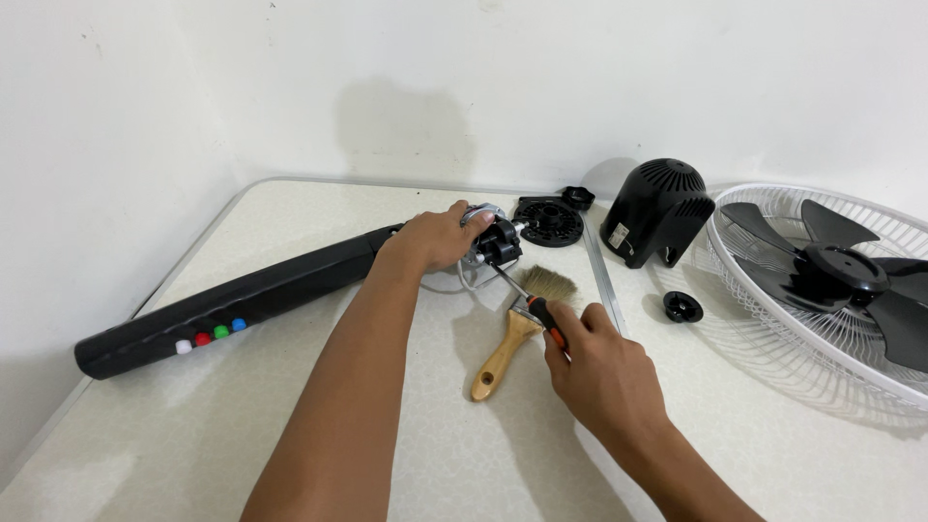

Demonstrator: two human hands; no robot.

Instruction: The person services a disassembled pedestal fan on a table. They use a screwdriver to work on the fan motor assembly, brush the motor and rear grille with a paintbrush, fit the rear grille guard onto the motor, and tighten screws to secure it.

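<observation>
- The counter (290, 435) carries a white fan guard with black blades (831, 280) and a black stand column (232, 304).
- Left hand (435, 237), grip clamped on the fan motor (493, 242), steadies it.
- Right hand (599, 362), grip closed round a screwdriver (527, 295), tip at the motor, probably working a screw; the next move calls for keeping it straight.

Motor assembly (495, 240): black and silver, lying under your left hand's (437, 237) fingertips, at the end of the long black fan neck.
Screwdriver (527, 295): orange-and-black handle inside your right hand (599, 362), thin metal shaft slanting up-left from it, tip touching the motor assembly just beside your left hand.
</observation>
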